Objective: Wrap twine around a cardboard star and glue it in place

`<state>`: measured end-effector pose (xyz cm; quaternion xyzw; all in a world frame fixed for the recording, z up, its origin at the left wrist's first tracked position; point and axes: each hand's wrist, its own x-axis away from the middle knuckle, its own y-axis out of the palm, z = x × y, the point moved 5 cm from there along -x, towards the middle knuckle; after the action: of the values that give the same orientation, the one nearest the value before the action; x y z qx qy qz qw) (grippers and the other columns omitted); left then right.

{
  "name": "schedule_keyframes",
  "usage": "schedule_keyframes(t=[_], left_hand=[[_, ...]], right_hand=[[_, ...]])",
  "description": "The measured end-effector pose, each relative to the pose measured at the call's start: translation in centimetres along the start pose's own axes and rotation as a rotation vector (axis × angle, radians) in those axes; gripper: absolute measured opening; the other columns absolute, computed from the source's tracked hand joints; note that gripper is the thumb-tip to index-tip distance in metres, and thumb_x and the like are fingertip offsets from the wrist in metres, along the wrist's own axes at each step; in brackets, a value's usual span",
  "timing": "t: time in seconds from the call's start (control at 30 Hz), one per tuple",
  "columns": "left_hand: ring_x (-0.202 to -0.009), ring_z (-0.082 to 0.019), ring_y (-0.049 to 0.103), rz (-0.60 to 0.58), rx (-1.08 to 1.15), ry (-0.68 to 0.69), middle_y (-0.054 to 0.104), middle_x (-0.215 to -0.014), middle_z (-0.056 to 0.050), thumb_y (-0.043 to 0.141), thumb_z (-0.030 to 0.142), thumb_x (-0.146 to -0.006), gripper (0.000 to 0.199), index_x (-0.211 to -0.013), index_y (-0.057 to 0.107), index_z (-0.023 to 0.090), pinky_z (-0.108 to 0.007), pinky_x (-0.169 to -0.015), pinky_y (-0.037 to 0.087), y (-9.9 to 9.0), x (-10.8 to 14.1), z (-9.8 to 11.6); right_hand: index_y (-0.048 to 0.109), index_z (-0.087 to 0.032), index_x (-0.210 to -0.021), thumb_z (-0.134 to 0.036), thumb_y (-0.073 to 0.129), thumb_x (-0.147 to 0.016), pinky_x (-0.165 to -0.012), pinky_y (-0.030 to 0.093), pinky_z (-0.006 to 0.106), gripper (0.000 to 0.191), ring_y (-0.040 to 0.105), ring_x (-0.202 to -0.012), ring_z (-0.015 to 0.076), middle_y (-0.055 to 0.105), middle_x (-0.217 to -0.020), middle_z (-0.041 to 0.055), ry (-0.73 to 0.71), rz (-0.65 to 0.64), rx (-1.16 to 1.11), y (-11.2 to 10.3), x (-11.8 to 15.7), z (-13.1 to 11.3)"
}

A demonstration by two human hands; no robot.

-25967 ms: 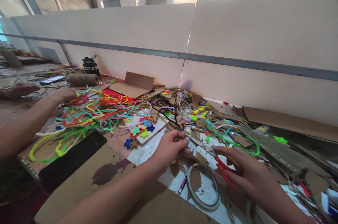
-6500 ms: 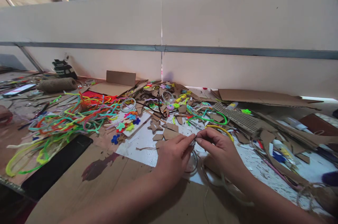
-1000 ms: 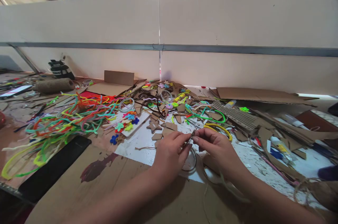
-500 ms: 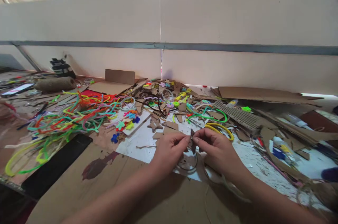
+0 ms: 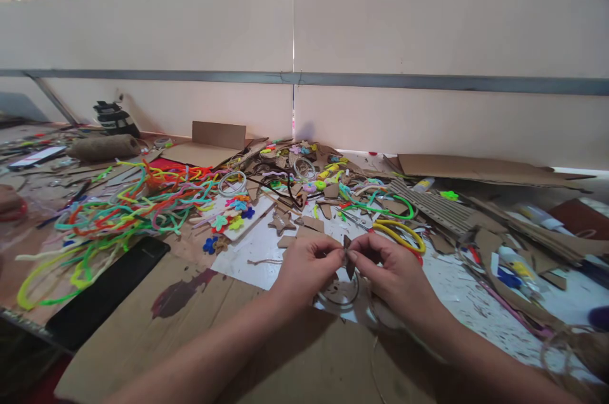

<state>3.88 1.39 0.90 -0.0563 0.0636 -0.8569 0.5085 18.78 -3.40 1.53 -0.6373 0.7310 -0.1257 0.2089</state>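
My left hand (image 5: 309, 264) and my right hand (image 5: 387, 264) meet over the front of the table. Thumb and fingers of each pinch a small pointed cardboard piece (image 5: 349, 267), seen nearly edge-on; its full outline is hidden by the fingertips. Just below them lies a thin ring (image 5: 354, 293) on the white sheet (image 5: 247, 274). A strand of twine (image 5: 375, 359) trails down under my right hand. Left of the held piece rests a cardboard star (image 5: 280, 222) among small cardboard scraps (image 5: 311, 224).
Tangled coloured pipe cleaners (image 5: 137, 201) cover the left side, with a black phone-like slab (image 5: 114, 283) in front. Yellow loops (image 5: 399, 233) lie beyond my right hand. Glue bottles (image 5: 521, 271) and cardboard strips (image 5: 432, 204) crowd the right. Another person's hand (image 5: 9, 201) shows at far left.
The view has shifted slightly, so the table contents sit a little further right. Both hands keep their pinch on the cardboard piece, which has turned slightly.
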Motion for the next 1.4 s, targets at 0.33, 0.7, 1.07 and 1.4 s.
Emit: schedule_keyframes(t=[0.33,0.7,1.07,1.4], left_hand=[[-0.059,-0.011,0.048,0.018,0.015,0.014,0.056,-0.061,0.001,0.059,0.027,-0.076,0.017,-0.068,0.070,0.016,-0.021,-0.053,0.035,0.1,-0.2,-0.9],[-0.058,-0.011,0.047,-0.013,0.065,-0.011,0.055,-0.062,0.002,0.058,0.027,-0.077,0.018,-0.070,0.069,0.016,-0.022,-0.053,0.034,0.2,-0.2,-1.0],[-0.062,-0.012,0.042,0.047,-0.168,0.116,0.045,-0.060,0.002,0.053,0.027,-0.083,0.024,-0.062,0.060,0.018,-0.022,-0.054,0.029,0.2,0.6,0.2],[-0.062,-0.012,0.039,0.057,-0.218,0.132,0.041,-0.060,0.003,0.051,0.025,-0.084,0.025,-0.060,0.053,0.018,-0.023,-0.055,0.026,0.4,0.5,0.1]], right_hand=[[0.066,-0.022,-0.082,-0.036,0.058,-0.089,-0.064,0.043,0.029,0.018,0.058,-0.070,0.0175,0.065,-0.076,0.0003,-0.014,0.003,0.059,0.1,0.1,-0.5],[0.066,-0.022,-0.083,-0.037,0.057,-0.089,-0.064,0.044,0.030,0.018,0.059,-0.070,0.0178,0.066,-0.077,0.0007,-0.022,-0.012,0.065,0.0,0.1,-0.6],[0.063,-0.022,-0.083,-0.033,0.058,-0.089,-0.064,0.044,0.030,0.013,0.058,-0.072,0.0185,0.065,-0.078,0.0013,-0.071,0.018,0.128,-0.2,0.0,-1.0],[0.062,-0.022,-0.082,-0.033,0.057,-0.091,-0.063,0.042,0.029,0.015,0.056,-0.070,0.0178,0.064,-0.076,0.0005,-0.095,0.009,0.167,-0.4,0.1,-1.5]])
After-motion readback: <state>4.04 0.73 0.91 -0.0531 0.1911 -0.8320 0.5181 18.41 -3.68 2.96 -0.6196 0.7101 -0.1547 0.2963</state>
